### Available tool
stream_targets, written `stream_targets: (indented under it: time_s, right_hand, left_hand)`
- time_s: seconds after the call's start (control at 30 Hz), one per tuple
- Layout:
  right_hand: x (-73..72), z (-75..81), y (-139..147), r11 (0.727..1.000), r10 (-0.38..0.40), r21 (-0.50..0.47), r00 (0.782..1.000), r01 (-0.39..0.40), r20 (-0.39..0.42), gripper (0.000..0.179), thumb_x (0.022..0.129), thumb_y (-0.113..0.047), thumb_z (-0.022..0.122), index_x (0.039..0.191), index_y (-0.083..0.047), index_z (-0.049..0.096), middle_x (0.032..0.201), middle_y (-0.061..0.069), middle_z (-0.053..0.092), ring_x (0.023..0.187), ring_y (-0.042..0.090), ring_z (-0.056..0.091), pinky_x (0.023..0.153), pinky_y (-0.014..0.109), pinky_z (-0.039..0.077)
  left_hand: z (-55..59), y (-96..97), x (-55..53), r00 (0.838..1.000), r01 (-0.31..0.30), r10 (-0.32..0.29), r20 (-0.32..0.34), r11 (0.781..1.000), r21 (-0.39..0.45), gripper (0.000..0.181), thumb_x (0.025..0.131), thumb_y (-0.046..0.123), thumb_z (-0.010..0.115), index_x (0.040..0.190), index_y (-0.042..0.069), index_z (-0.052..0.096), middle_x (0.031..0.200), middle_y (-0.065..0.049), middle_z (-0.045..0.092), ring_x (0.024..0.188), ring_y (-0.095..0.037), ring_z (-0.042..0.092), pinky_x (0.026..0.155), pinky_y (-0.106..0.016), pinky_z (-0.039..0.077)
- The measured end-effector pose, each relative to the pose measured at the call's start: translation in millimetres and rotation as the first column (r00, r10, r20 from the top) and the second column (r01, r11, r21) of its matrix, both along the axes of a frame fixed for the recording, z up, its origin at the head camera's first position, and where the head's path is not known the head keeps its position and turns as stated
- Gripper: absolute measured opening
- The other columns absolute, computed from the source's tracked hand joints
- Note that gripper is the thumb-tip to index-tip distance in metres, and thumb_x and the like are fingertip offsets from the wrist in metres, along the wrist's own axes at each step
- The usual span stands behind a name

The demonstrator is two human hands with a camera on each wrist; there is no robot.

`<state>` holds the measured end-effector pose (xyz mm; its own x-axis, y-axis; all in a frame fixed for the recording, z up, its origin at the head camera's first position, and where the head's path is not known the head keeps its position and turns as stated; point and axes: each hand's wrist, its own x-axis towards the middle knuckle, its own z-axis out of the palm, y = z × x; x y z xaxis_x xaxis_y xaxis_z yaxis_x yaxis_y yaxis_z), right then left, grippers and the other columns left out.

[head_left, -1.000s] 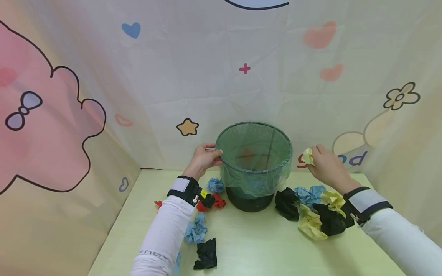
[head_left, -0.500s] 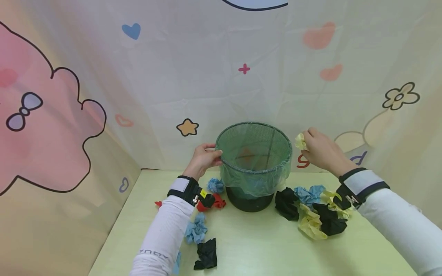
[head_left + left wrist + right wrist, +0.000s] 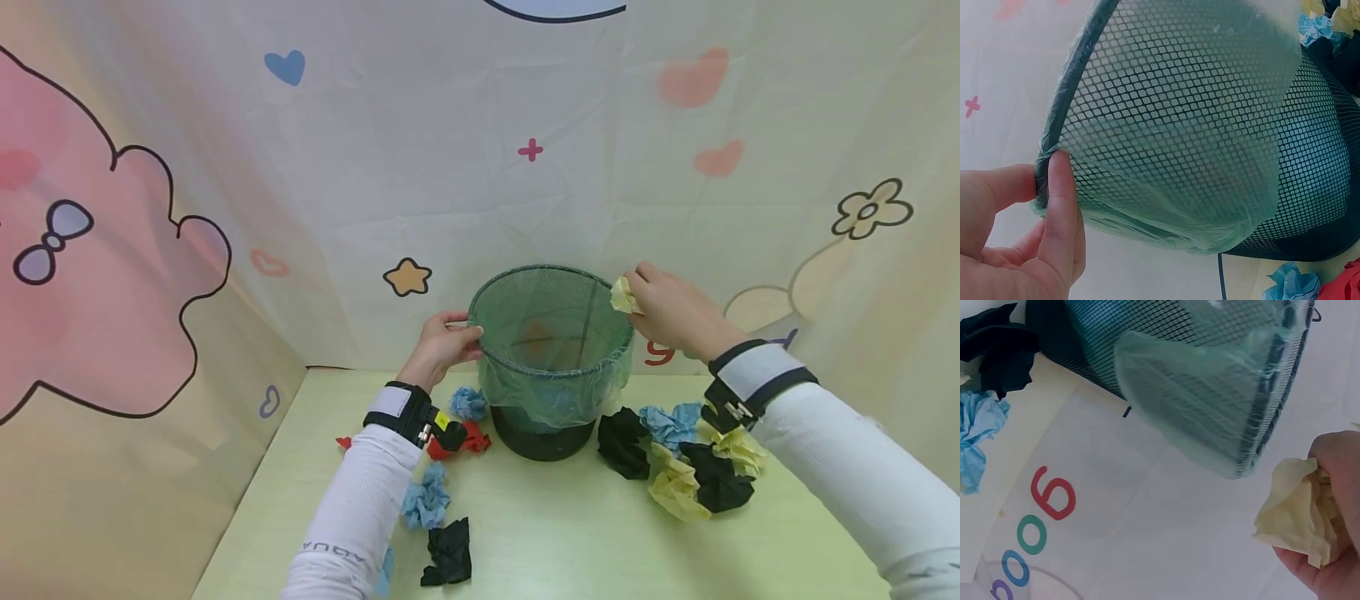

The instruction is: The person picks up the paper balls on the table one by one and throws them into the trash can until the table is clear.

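Note:
A dark mesh wastebasket stands on the table, lined with a thin green plastic bag folded over its rim. My left hand pinches the rim on its left side, thumb and fingers on either side of it in the left wrist view. My right hand holds a crumpled ball of pale yellow paper at rim height, overlapping the basket's right edge in the head view. Through the bag something reddish shows faintly in the basket.
Right of the basket lies a pile of crumpled blue, black and yellow paper. On the left are blue, red and black paper. A printed curtain hangs behind the table.
My right hand has moved left and up with the yellow paper, from beside the pile to the basket's right rim. The left hand keeps its grip on the rim.

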<state>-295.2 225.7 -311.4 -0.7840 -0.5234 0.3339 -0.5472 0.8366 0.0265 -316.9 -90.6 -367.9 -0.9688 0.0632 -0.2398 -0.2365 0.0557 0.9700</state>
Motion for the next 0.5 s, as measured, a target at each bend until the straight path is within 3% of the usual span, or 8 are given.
stream_targets:
  time_s: [0.23,0.5]
  right_hand:
    - [-4.8,6.6,-18,1.000,-0.012,0.003,1.000,0.012,0.007,0.030,0.079,-0.009,0.069,0.102,0.001,0.051,0.094,0.015,0.049,0.066,0.023,0.048,0.058,0.034,0.044]
    - [-9.1,5.8,-29,0.999,0.030,-0.012,1.000,-0.030,-0.002,0.033,0.079,-0.009,0.069,0.104,0.002,0.050,0.097,0.016,0.050,0.073,0.027,0.052,0.066,0.040,0.049]
  left_hand:
    - [0.1,0.1,-0.2,1.000,0.000,0.000,-0.001,1.000,0.002,0.043,0.089,0.009,0.061,0.128,0.006,0.043,0.100,-0.012,0.056,0.061,-0.013,0.058,0.068,-0.026,0.056]
    - [-0.3,0.2,0.1,1.000,0.002,-0.002,-0.007,1.000,0.001,0.043,0.089,0.009,0.061,0.128,0.006,0.043,0.100,-0.013,0.056,0.062,-0.014,0.058,0.071,-0.028,0.056]
